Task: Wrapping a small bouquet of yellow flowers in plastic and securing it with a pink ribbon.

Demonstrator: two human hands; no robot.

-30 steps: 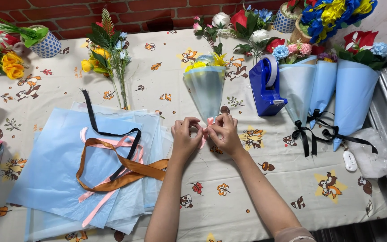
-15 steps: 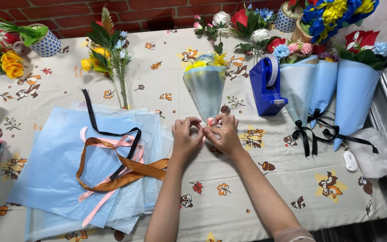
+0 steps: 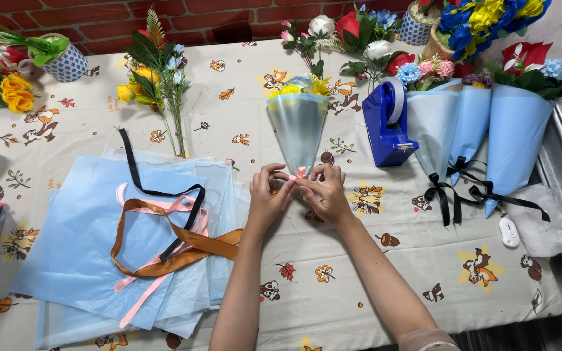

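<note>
- L hand + R hand: fingertips pinched together on a small pink ribbon, at the narrow bottom tip of the wrapped bouquet. Both hands closed tight on the ribbon, thumbs and forefingers meeting.
- Wrapped bouquet: pale-blue translucent cone, lies on the table w/ tip toward the person, yellow flowers at the far open end.
- Left of hands: stack of light-blue wrapping sheets, square-ish, overlapping. Loose ribbons on top – brown ribbon, black ribbon, long pink ribbon.
- Right of hands: blue tape dispenser, upright, just beside the cone.
- Further right: three finished bouquets in blue cones, side by side, each tied w/ black bows near the tips.
- Near right edge: small white oval object, next to a crumpled clear plastic piece.
- Far side: loose flower stems, blue-white patterned pots w/ flowers, brick wall behind.
- Table cover: cream cloth w/ small cartoon animal + leaf prints.
</note>
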